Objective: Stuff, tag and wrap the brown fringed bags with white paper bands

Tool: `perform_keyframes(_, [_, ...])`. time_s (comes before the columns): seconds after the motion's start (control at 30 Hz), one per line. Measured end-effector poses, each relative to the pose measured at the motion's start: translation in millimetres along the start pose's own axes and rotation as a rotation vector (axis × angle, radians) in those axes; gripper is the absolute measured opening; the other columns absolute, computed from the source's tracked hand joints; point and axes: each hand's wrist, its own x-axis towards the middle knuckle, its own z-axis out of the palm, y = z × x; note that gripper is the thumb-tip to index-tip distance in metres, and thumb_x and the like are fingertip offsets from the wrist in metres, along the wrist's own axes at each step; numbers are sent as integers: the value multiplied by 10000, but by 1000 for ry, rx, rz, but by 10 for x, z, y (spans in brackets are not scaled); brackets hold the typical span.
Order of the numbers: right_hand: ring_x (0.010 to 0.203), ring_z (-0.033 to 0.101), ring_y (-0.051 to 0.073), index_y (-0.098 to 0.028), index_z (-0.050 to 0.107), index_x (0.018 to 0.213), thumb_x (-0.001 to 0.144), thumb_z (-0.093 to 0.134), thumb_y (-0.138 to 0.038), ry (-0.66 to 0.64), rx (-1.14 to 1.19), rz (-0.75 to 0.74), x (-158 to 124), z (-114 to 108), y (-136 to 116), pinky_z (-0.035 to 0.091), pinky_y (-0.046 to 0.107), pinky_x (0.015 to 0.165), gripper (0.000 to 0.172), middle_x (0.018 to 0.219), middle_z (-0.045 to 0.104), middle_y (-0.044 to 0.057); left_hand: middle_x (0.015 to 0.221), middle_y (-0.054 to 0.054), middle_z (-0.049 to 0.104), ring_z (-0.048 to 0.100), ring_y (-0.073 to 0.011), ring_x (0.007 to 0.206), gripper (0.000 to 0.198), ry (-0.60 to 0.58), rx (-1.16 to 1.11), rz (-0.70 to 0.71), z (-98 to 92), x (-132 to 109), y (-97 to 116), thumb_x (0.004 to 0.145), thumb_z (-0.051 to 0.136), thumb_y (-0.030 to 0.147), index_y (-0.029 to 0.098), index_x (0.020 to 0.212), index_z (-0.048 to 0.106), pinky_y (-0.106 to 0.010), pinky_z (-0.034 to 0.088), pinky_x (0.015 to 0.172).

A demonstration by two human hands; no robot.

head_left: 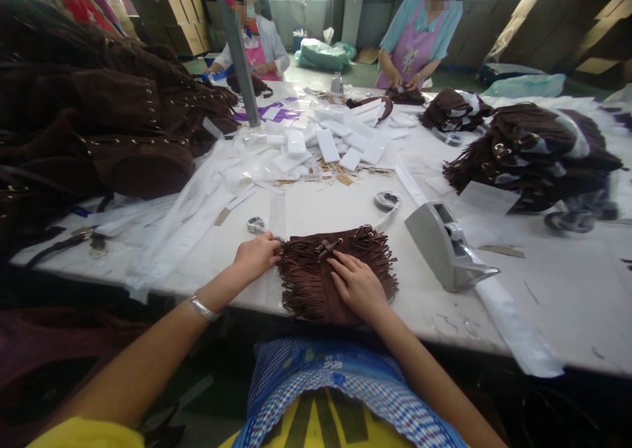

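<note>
Fringed bag (320, 270) lies flat at the desk (543, 290) edge, long axis running sideways between my grips: left hand (257, 255) pinching its left edge, right hand (358, 284) pressing flat on top, fingers spread.

Bag pile (74, 118) cut off left

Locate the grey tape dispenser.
The grey tape dispenser sits on the white table, right of the brown fringed bag under the right hand.
</note>
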Motion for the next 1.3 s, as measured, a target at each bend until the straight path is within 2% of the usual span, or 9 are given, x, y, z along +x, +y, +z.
perform_keyframes(0.13, [1275,520,237,-241,598,1335,995,451,-306,12,6,-1,-5,-9,0,416,400,1084,377,1453,529,40,1117,-66,618,648,-233,968,166,-33,42,1,-44,41,29,816,682,334,244,955,673,-284,491,700])
perform_keyframes(0.27, [1280,519,240,-229,597,1336,990,458,-308,13,12,9,-11,-2,4,413,404,1090,381,1451,531,47,1175,-89,626,645,-264,999,593,-37,65,-16,-127,31,-126,614,850,371,255,1145,611,-292,502,703])
perform_keyframes(0.4, [1273,528,245,-225,601,1331,986,460,-306,22,22,4,-13,25,19,423,414,1083,382,1439,543,54,924,-34,696,672,-208,818,194,4,46,20,-288,-18,-279,765,736,337,238,916,665,-270,495,658])
perform_keyframes(0.5, [1264,534,246,-227,604,1327,980,470,-301,36,27,6,-11,37,27,428,419,1079,380,1429,552,57,1076,-69,685,668,-208,927,201,112,-6,145,-322,23,-116,949,494,333,227,1013,653,-313,521,780])
perform_keyframes(0.63, [1260,536,245,-235,599,1335,981,466,-296,37,28,0,-11,23,28,435,423,1072,382,1430,551,57,1362,-27,573,568,-189,1202,330,121,-90,463,-147,194,318,887,612,289,277,1216,589,-291,463,1004])
perform_keyframes(0.73, [1263,532,236,-232,610,1318,987,461,-302,43,37,3,-15,16,26,422,406,1085,370,1416,564,51,1317,-47,592,610,-185,1124,336,99,-100,555,15,286,445,869,570,162,252,1191,606,-288,503,942])
perform_keyframes(0.87, [1262,529,227,-223,609,1318,986,472,-301,48,70,-6,-16,15,23,407,393,1098,368,1403,576,48,1148,-35,650,667,-152,909,284,30,-63,615,52,225,187,866,504,122,249,1068,658,-236,531,772])
perform_keyframes(1.07, [1266,531,222,-227,619,1305,982,479,-303,47,110,1,-9,12,30,412,391,1093,360,1395,584,53,1073,-45,688,659,-175,979,214,-55,13,578,-125,-44,-390,842,514,140,233,875,704,-245,499,839])
perform_keyframes(1.3, [1272,526,224,-211,615,1308,986,476,-305,44,99,1,-6,19,34,405,387,1099,363,1408,573,58,941,-51,724,673,-164,784,330,-22,89,356,-87,-76,-469,965,426,381,234,919,718,-241,467,664])
